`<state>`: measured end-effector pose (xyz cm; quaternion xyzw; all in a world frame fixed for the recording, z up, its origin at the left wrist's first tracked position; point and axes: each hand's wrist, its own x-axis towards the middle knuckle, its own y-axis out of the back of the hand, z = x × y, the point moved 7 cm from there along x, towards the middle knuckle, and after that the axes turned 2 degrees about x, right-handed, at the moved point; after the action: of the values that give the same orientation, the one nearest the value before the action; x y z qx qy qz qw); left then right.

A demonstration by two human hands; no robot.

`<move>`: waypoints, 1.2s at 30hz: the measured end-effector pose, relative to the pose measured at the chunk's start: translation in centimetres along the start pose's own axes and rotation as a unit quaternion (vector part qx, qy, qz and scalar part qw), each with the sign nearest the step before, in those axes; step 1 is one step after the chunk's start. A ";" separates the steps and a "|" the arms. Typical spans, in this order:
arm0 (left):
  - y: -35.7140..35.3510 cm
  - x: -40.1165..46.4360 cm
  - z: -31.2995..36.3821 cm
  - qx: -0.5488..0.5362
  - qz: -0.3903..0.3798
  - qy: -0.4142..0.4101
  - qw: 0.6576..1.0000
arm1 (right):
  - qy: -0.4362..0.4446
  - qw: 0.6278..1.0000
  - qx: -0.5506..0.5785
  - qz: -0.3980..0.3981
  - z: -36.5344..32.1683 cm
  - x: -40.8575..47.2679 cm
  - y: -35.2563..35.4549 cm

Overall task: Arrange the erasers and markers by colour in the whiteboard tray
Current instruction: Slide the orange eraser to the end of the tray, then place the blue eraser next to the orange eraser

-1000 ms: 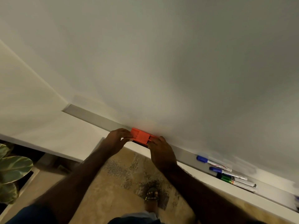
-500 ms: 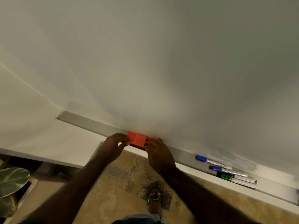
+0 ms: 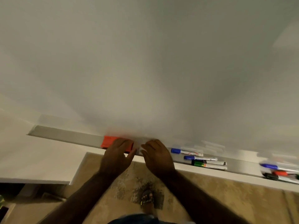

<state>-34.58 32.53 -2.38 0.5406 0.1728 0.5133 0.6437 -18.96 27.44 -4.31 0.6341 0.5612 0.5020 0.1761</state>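
Note:
An orange eraser (image 3: 109,141) lies in the grey whiteboard tray (image 3: 69,135). My left hand (image 3: 117,155) covers its right part, with the fingers over the top and the thumb at the front. Just to the right, my right hand (image 3: 157,156) hovers at the tray's edge with loosely bent fingers, off the eraser and holding nothing. Further right in the tray lie two blue-capped markers (image 3: 186,151) (image 3: 199,158) and a green marker (image 3: 208,164).
At the far right of the tray lies a blurred cluster of markers: a blue one (image 3: 271,167), a red one (image 3: 280,172) and a dark one (image 3: 271,177). The whiteboard (image 3: 145,62) fills the view above. A patterned rug and my sandalled foot (image 3: 147,199) are below.
My right hand has let go of the eraser's right end and drawn back a little. My left hand has moved from the left end onto the eraser's top. The view has shifted right.

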 end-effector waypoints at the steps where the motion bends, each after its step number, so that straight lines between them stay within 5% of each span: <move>1: -0.5 0.3 1.9 -0.015 0.005 -0.023 1.000 | -0.017 1.000 0.001 -0.005 0.6 -0.6 1.0; 7: -3.6 1.6 12.1 -0.046 -0.006 -0.126 0.991 | -0.098 0.995 -0.022 0.019 4.7 -4.1 8.1; 15: -8.7 1.6 23.3 -0.113 -0.111 -0.103 0.982 | -0.197 0.973 -0.102 0.071 11.6 -12.6 16.6; 23: -14.4 2.1 36.2 -0.145 -0.182 -0.176 0.956 | -0.377 0.911 -0.156 0.059 18.9 -22.3 25.4; 36: -20.3 2.8 56.5 -0.186 -0.251 -0.277 0.909 | -0.528 0.822 -0.213 0.034 27.8 -33.7 38.0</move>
<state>20.13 7.92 0.90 0.4701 0.0193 0.1871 0.8624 29.11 -4.77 -1.27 0.7673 0.2401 0.2030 0.5589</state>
